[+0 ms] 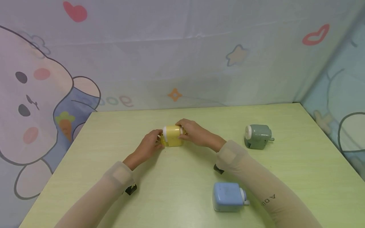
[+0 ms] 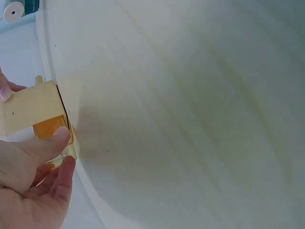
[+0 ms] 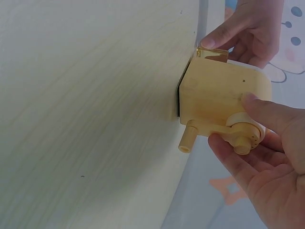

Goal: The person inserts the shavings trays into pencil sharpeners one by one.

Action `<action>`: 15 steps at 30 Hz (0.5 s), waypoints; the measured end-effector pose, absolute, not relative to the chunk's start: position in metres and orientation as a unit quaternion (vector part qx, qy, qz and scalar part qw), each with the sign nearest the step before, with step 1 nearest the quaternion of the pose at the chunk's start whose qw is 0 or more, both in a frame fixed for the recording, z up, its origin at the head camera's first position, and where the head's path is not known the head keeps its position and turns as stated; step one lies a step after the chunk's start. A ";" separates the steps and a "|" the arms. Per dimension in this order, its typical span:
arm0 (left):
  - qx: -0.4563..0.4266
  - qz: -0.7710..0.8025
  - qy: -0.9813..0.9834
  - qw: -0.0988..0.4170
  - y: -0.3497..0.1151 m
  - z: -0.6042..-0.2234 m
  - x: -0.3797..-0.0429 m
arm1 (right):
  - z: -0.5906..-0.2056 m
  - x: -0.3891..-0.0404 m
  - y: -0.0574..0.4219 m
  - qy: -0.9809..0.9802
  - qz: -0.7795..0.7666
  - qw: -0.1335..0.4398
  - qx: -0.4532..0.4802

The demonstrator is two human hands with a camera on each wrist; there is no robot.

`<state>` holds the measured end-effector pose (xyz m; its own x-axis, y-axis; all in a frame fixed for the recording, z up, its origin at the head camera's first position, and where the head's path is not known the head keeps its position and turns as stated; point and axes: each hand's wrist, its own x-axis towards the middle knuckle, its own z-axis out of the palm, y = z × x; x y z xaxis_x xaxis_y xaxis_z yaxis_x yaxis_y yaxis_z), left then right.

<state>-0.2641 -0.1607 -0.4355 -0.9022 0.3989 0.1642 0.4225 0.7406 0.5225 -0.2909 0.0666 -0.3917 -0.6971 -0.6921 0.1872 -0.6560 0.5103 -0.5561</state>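
A yellow hand-crank pencil sharpener (image 1: 174,136) stands near the middle of the table, between both hands. Its clear yellow shavings drawer (image 3: 213,55) sticks out of the body at the left end. My left hand (image 1: 147,146) pinches that drawer, thumb (image 2: 57,136) on one face and fingers on the other. From the right, my right hand (image 1: 198,133) holds the sharpener's body around the crank end, its thumb against the side. The crank handle (image 3: 188,137) shows beside the right fingers in the right wrist view.
To the right on the table (image 1: 182,174) stands a dark green pencil sharpener (image 1: 259,137). A blue pencil sharpener (image 1: 227,194) stands nearer the front, beside the right forearm. A printed cloth (image 1: 159,63) hangs behind the table's back edge and along its right side.
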 end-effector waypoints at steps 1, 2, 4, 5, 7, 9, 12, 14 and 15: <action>-0.220 -0.289 -0.931 0.018 -0.160 -0.435 -0.264 | -0.392 -0.291 0.067 0.868 -0.307 0.029 -0.388; -0.219 -0.293 -0.930 0.015 -0.160 -0.435 -0.264 | -0.392 -0.291 0.067 0.868 -0.308 0.028 -0.389; -0.217 -0.299 -0.929 0.012 -0.160 -0.435 -0.264 | -0.392 -0.291 0.067 0.867 -0.309 0.028 -0.390; -0.216 -0.301 -0.929 0.011 -0.159 -0.435 -0.264 | -0.392 -0.291 0.067 0.867 -0.310 0.028 -0.390; -0.215 -0.305 -0.928 0.010 -0.159 -0.435 -0.264 | -0.392 -0.290 0.067 0.866 -0.312 0.029 -0.390; -0.216 -0.306 -0.927 0.011 -0.159 -0.435 -0.264 | -0.391 -0.290 0.067 0.865 -0.313 0.029 -0.391; -0.218 -0.307 -0.926 0.012 -0.159 -0.436 -0.263 | -0.391 -0.289 0.067 0.865 -0.316 0.029 -0.390; -0.219 -0.307 -0.926 0.012 -0.159 -0.436 -0.263 | -0.391 -0.289 0.067 0.864 -0.317 0.028 -0.389; -0.220 -0.307 -0.926 0.013 -0.158 -0.435 -0.263 | -0.390 -0.289 0.067 0.864 -0.317 0.028 -0.390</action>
<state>-0.2628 -0.1585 -0.4353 -0.9029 0.3996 0.1583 0.4151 0.7149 0.5628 -0.2892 0.0672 -0.3905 -0.6950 -0.6910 0.1987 -0.6557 0.4958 -0.5694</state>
